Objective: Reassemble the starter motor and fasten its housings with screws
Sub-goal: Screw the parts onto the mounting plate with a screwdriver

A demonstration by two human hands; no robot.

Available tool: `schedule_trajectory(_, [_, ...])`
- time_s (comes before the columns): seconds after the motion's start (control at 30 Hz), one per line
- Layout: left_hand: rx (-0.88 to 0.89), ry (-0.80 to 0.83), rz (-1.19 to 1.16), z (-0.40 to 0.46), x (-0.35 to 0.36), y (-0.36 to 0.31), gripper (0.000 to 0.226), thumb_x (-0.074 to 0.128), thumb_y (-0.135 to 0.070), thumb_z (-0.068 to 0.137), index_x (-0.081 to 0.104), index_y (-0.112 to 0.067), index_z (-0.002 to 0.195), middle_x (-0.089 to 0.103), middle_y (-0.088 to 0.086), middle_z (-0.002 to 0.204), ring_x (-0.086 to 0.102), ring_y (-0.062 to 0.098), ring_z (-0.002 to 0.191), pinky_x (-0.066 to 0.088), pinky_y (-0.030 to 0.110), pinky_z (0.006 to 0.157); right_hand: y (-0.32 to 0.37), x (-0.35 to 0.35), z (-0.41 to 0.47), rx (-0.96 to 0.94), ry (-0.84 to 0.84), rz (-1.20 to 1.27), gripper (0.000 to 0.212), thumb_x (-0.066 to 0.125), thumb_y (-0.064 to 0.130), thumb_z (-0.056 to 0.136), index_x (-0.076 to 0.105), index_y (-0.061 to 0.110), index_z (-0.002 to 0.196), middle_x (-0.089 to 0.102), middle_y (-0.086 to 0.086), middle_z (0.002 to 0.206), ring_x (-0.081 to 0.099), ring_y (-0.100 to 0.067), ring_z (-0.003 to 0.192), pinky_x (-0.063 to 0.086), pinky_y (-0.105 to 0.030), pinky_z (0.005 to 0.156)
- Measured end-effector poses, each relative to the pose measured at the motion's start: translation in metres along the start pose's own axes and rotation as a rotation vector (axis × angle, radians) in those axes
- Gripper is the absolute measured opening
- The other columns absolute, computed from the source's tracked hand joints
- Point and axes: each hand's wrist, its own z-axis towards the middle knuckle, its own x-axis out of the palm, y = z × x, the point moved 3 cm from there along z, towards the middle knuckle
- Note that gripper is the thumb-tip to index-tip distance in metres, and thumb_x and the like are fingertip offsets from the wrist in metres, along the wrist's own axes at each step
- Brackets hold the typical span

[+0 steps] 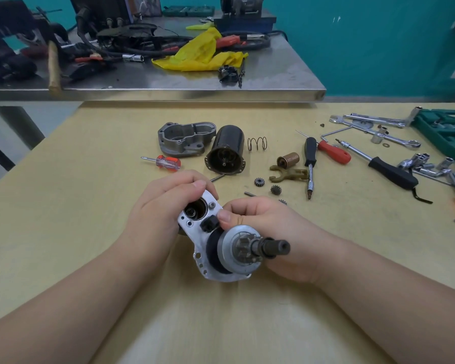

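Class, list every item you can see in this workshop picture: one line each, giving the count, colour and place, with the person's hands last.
Starter housing assembly: one, silver, held above wooden table.
Motor body: one, black, table centre.
End housing: one, grey, left of motor body.
Spring: one, dark, right of motor body.
Small gears: at least two, dark, near shift fork.
Screwdrivers: three, red or black handles.
Socket set: green case, right edge.
Yellow bag: one, steel bench.
Left hand: grips housing.
Right hand: grips housing.
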Motion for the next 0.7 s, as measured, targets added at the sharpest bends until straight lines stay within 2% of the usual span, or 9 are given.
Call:
schedule_trajectory(0.13, [-0.003, 0.033, 0.006, 0.0013, 0.002, -0.0008, 0.041, 0.059, -0.039, 0.085, 0.065, 0.001, 0.092, 0.055, 0.026, 0.075, 0.052, 0.028, 0.064, 0.039, 0.032, 0.055, 0.0011, -0.0046, 0.002, -0.015, -0.028, -0.048, 0.019, 0.073, 0.037, 0.084, 0.08, 0.021, 0.076, 0.071, 0.001, 0.072, 0.064, -0.009, 0.06, 0.053, -0.021, 0.057])
schedule_trajectory(0.33, [0.007, -0.088, -0.01, 0.0006, 0.0044, 0.0007, 0.034, 0.06, -0.037, 0.083, 0.068, -0.005, 0.082, 0.054, 0.031, 0.077, 0.053, 0.026, 0.063, 0.038, 0.033, 0.054, -0.0019, -0.0029, 0.0036, -0.033, -0.046, 0.012, 0.031, 0.072, 0.035, 0.085, 0.071, 0.004, 0.087, 0.068, 0.002, 0.065, 0.062, -0.007, 0.055, 0.05, -0.018, 0.052])
schedule_trajectory(0.43, [-0.005, -0.134, -0.022, -0.0004, 0.0055, 0.0037, 0.032, 0.06, -0.035, 0.085, 0.068, -0.005, 0.082, 0.054, 0.032, 0.077, 0.052, 0.026, 0.063, 0.039, 0.032, 0.054, -0.0028, -0.0011, 0.0039, -0.023, -0.063, 0.028, 0.035, 0.072, 0.037, 0.084, 0.069, 0.003, 0.087, 0.065, 0.003, 0.063, 0.06, -0.007, 0.053, 0.048, -0.019, 0.051])
schedule_trajectory(0.5, [-0.008, -0.123, -0.023, 0.0001, 0.0051, 0.0045, 0.029, 0.059, -0.032, 0.088, 0.067, -0.005, 0.082, 0.056, 0.024, 0.072, 0.052, 0.025, 0.062, 0.039, 0.031, 0.052, -0.0017, -0.001, 0.0028, -0.007, -0.07, 0.026, 0.03, 0.072, 0.034, 0.089, 0.071, 0.004, 0.085, 0.068, 0.002, 0.065, 0.062, -0.008, 0.054, 0.05, -0.019, 0.053])
schedule_trajectory(0.57, [-0.004, -0.105, -0.031, 0.0006, 0.006, 0.0048, 0.026, 0.057, -0.027, 0.09, 0.067, -0.005, 0.08, 0.058, 0.015, 0.068, 0.053, 0.024, 0.06, 0.039, 0.027, 0.05, -0.0011, -0.0019, 0.0023, 0.014, -0.062, 0.019, 0.037, 0.071, 0.034, 0.096, 0.074, -0.003, 0.094, 0.076, -0.007, 0.079, 0.072, -0.017, 0.068, 0.059, -0.027, 0.066])
schedule_trajectory(0.63, [0.005, -0.095, -0.046, 0.0002, 0.008, 0.0041, 0.025, 0.056, -0.024, 0.092, 0.068, -0.006, 0.079, 0.059, 0.009, 0.064, 0.054, 0.021, 0.057, 0.04, 0.022, 0.049, -0.001, -0.0024, 0.0021, 0.026, -0.033, 0.006, 0.052, 0.071, 0.04, 0.098, 0.072, -0.01, 0.114, 0.078, -0.022, 0.106, 0.077, -0.038, 0.099, 0.061, -0.046, 0.093])
schedule_trajectory(0.67, [0.01, -0.093, -0.047, -0.0001, 0.009, 0.0035, 0.025, 0.056, -0.023, 0.093, 0.068, -0.007, 0.078, 0.059, 0.008, 0.063, 0.054, 0.02, 0.056, 0.04, 0.021, 0.048, -0.0002, -0.0023, 0.0018, 0.028, -0.026, 0.002, 0.056, 0.072, 0.043, 0.098, 0.07, -0.01, 0.116, 0.078, -0.023, 0.109, 0.076, -0.039, 0.102, 0.06, -0.046, 0.095])
schedule_trajectory(0.7, [0.013, -0.089, -0.043, -0.0003, 0.0101, 0.0029, 0.025, 0.056, -0.023, 0.093, 0.068, -0.006, 0.079, 0.058, 0.007, 0.062, 0.054, 0.019, 0.056, 0.041, 0.021, 0.048, 0.0003, -0.002, 0.0016, 0.031, -0.031, 0.006, 0.06, 0.076, 0.044, 0.094, 0.069, -0.012, 0.113, 0.078, -0.02, 0.101, 0.077, -0.033, 0.094, 0.062, -0.039, 0.088])
